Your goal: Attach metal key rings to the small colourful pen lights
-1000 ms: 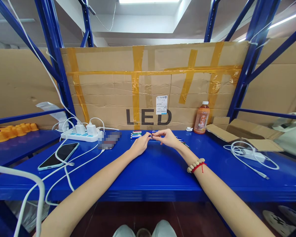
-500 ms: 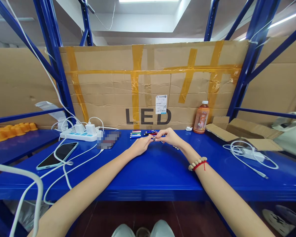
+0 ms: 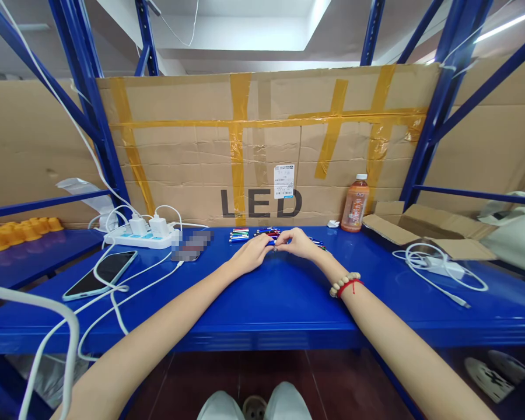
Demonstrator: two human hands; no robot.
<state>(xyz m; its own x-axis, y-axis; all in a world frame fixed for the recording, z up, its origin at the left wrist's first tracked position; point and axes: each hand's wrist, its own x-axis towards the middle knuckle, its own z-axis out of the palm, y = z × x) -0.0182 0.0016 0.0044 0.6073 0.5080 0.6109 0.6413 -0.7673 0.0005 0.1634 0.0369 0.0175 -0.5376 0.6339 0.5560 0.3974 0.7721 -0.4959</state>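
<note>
Both arms reach forward over a blue metal shelf (image 3: 289, 303). My left hand (image 3: 250, 255) and my right hand (image 3: 298, 242) meet fingertip to fingertip, both pinching one small, thin blue object (image 3: 273, 246) that is too small to name. Just behind the hands lies a row of small coloured pen-like sticks (image 3: 240, 235), with more of them (image 3: 269, 231) beside it. A bead bracelet with a red string (image 3: 345, 284) is on my right wrist.
An orange drink bottle (image 3: 355, 204) stands at the back right beside an open cardboard box (image 3: 424, 230). A white power strip (image 3: 142, 236) with chargers, a phone (image 3: 100, 274) and white cables (image 3: 437, 268) lie around. Taped cardboard marked LED (image 3: 262, 151) walls the back.
The hands have stayed together at the same spot, fingers shifting slightly on the small object. The view has tilted a little.
</note>
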